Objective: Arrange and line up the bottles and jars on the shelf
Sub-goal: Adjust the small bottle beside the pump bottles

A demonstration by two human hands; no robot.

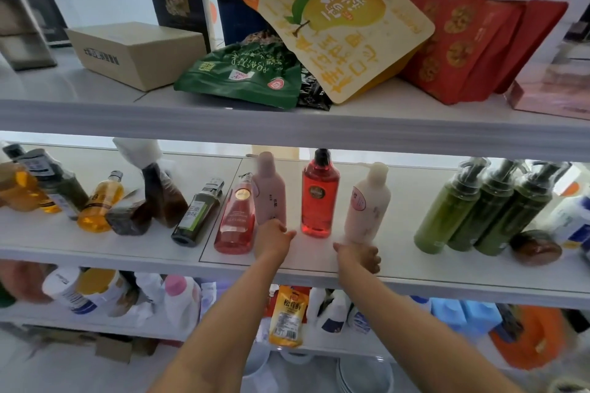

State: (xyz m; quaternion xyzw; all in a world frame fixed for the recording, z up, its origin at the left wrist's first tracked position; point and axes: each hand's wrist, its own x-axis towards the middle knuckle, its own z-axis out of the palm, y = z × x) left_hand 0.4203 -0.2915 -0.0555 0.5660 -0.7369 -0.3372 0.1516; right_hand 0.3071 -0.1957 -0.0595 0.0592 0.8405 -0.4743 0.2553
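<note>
Two pink bottles (269, 188) beside hands (274, 238).

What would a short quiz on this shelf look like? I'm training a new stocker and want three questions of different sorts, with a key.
1. True or false: the left hand is at the base of a pink bottle.
2. How many green pump bottles stand in a row on the right of the middle shelf?
3. Which stands between the two pale pink bottles? A) red bottle B) brown jar C) cardboard box

Key: 1 true; 2 three; 3 A. The right hand sits below the other pink bottle, which is what makes A checkable.
</note>
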